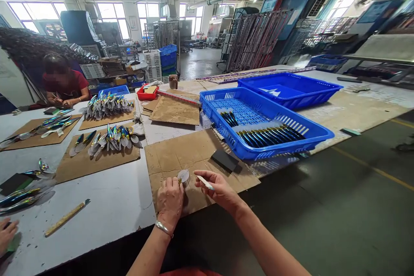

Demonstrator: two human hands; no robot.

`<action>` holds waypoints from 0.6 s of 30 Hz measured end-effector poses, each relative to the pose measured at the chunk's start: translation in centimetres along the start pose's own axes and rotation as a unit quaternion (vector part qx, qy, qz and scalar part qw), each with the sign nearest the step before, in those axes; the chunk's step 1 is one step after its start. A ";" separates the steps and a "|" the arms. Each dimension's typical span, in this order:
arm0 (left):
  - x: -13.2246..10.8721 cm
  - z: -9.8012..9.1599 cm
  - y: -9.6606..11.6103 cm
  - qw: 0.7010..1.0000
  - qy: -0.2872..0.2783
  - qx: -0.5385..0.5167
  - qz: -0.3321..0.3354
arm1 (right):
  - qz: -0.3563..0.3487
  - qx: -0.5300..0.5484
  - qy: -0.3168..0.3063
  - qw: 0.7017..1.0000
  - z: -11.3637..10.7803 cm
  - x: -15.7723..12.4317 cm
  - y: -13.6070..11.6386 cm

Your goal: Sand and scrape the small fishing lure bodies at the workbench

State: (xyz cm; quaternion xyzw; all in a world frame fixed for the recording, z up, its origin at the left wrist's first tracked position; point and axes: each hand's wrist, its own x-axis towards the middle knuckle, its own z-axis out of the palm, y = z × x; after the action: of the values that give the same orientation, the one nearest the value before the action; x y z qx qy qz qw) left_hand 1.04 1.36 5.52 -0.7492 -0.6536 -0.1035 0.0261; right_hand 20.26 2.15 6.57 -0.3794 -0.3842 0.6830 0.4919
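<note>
Across the frame's middle, a long white table (106, 207) strewn with cardboard sheets. Right of centre, a blue slotted crate (258, 125) holding rows of dark-handled cutlery; behind it, toward the upper right, a second blue crate (291, 88). Left of centre, heaps of iridescent spoons (108, 138) on cardboard. Upper left, a seated person (64, 84) bent over the table. Nearer, a black block (224, 160) between the crate and the hands.

Bottom centre, on a cardboard sheet (194, 155): a small spoon (183, 176), pale and rounded, pinched at the fingertips of the left hand (170, 200). Just right of it, the right hand (220, 189), fingers closed on a thin whitish strip (205, 182).
</note>
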 end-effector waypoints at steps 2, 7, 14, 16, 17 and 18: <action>0.0 0.0 0.0 1.000 0.004 0.006 0.002 | -0.022 -0.045 0.020 0.999 0.3 -0.1 1.3; -0.1 0.0 -0.1 1.000 0.012 0.013 0.011 | -0.088 -0.166 0.045 0.981 1.3 0.1 2.7; -0.1 0.3 -0.2 1.000 0.002 0.021 0.010 | -0.128 -0.185 0.063 0.972 2.2 -0.1 3.1; -0.1 0.3 -0.2 1.000 0.002 0.022 0.007 | -0.132 -0.179 0.076 0.972 2.2 -0.3 3.3; -0.1 0.3 -0.2 1.000 0.003 0.022 0.008 | -0.143 -0.190 0.085 0.968 2.2 -0.3 3.4; -0.1 0.3 -0.2 1.000 0.004 0.021 0.010 | -0.158 -0.210 0.092 0.960 2.2 -0.4 3.5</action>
State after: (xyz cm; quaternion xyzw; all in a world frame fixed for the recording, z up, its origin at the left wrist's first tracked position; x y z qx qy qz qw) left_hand 0.89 1.33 5.17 -0.7544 -0.6484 -0.0924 0.0451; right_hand 17.08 0.70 4.38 -0.4698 -0.5272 0.4627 0.5359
